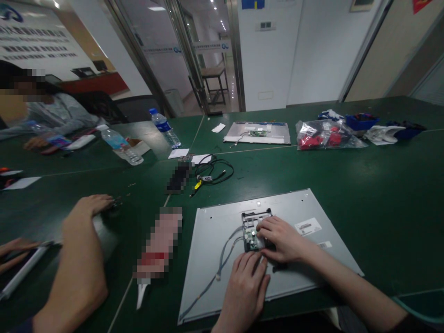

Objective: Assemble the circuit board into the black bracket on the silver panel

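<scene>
A flat silver metal panel, which looks like the back of a display, lies before me. On its middle sits a black bracket frame around a small green circuit board. My right hand is closed over the frame's right side, fingertips at the board. Stretched flat on the panel, my left hand touches the frame's lower edge with its fingertips, thumb apart. Grey cables run from the board's left side to the panel's lower left corner. Under my right wrist lies a small black piece.
A co-worker's arm reaches in at left. Near it lie a blurred pink packet, a phone and a coiled black cable. Farther back are bottles, another panel and a plastic bag of red parts.
</scene>
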A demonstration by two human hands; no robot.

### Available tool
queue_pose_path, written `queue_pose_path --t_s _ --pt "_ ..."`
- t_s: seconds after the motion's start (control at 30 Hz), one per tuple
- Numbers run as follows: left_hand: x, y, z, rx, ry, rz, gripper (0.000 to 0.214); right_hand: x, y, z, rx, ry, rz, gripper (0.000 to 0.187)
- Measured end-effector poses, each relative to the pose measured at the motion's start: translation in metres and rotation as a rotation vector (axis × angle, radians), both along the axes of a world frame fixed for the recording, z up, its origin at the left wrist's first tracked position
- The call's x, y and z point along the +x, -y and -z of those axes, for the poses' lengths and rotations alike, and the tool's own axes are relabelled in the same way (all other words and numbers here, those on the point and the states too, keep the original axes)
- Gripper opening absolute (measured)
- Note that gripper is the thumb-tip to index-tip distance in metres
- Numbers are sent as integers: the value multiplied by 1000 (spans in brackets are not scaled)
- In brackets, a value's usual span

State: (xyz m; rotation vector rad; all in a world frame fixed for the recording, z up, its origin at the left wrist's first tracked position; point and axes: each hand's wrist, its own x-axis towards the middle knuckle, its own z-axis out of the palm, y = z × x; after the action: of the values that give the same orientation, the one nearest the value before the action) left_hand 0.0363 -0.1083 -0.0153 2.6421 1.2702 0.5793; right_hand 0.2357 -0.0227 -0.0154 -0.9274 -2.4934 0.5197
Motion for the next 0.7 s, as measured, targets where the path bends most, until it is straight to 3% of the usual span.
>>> queue_pose_path --t_s 0.23,0.57,0.7 --pt "0 1 -1 -17 50 -7 32 4 -2 -1 -28 -63 13 16" --pt "-3 -18 -7 29 74 -71 25 2 0 -1 -12 -50 23 29" --pt "-2 -31 -10 9 10 -103 33 2 1 -3 -27 -51 22 31"
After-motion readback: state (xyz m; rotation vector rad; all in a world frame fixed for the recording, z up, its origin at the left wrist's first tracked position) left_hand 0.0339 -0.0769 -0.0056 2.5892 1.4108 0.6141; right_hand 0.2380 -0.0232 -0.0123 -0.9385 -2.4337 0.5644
